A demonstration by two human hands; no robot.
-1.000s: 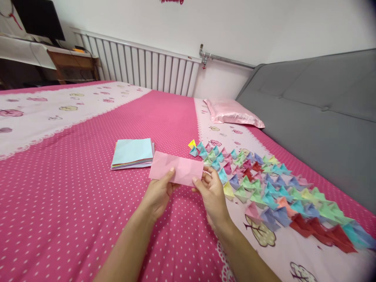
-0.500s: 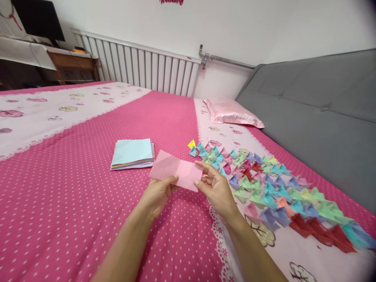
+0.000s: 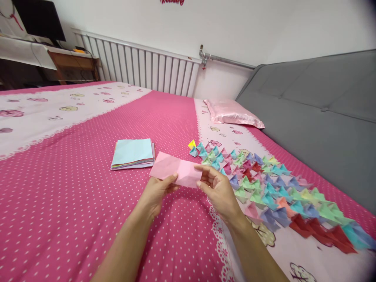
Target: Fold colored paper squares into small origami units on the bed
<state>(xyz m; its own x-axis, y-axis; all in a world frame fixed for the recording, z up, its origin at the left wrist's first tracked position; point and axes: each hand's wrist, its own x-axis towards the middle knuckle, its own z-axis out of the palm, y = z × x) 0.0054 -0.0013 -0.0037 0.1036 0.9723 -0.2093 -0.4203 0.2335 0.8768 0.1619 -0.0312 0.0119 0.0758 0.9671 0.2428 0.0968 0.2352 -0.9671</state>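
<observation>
A pink sheet of paper (image 3: pixel 173 168), folded into a long rectangle with a crease across its middle, is held above the bed between both hands. My left hand (image 3: pixel 160 192) pinches its lower edge near the middle, thumb on top and fingers underneath. At the right end, my right hand (image 3: pixel 216 188) grips the paper between thumb and fingers. Just beyond and to the left lies a stack of square coloured paper (image 3: pixel 132 152), light blue on top. Rows of folded paper boats (image 3: pixel 270 188) in many colours spread out to the right of my right hand.
The bed has a pink dotted cover (image 3: pixel 88 196). Toward the back lies a pink pillow (image 3: pixel 232 112) beside a grey headboard (image 3: pixel 317 102). A white radiator (image 3: pixel 141 62) runs along the wall, and a monitor (image 3: pixel 38 19) stands on a desk at the far left.
The right end of the pink paper has tilted slightly, and my right fingers have shifted a little down along it. My left hand has hardly moved.
</observation>
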